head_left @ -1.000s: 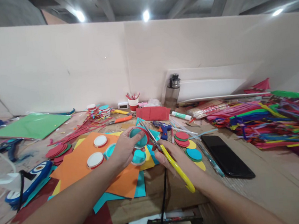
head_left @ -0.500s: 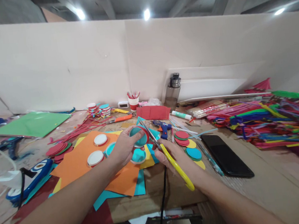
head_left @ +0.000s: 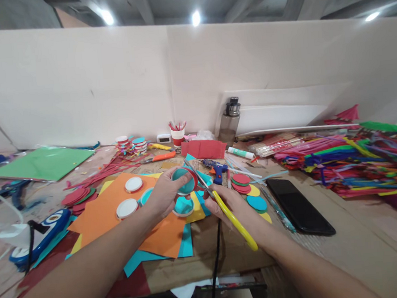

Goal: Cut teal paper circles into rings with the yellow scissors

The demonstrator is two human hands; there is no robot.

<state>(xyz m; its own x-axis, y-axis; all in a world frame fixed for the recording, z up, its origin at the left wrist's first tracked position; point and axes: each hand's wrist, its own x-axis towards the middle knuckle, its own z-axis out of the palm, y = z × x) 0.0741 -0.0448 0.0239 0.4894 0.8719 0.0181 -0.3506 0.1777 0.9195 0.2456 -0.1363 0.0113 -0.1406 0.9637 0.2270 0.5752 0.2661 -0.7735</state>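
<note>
My left hand [head_left: 163, 197] is closed round a small round lid with a teal face and a red rim [head_left: 185, 180], held up above the orange paper sheet [head_left: 120, 211]. My right hand [head_left: 232, 208] grips yellow-handled scissors [head_left: 224, 207]; their blades point up and left and touch the right edge of the lid. Under the lid lies another teal-faced lid [head_left: 183, 206] on teal and yellow paper. Two white lids with red rims [head_left: 127, 207] rest on the orange sheet.
Stacked red, teal and yellow paper circles [head_left: 249, 191] lie right of the scissors, next to a black phone [head_left: 299, 207]. A blue glue gun [head_left: 216, 168], a red paper block [head_left: 202, 149], a bottle [head_left: 229, 118], a heap of coloured strips [head_left: 352, 163], and a green sheet [head_left: 43, 163] surround the work spot.
Hands, lid and scissors have barely moved; the whole view has drifted slightly.
</note>
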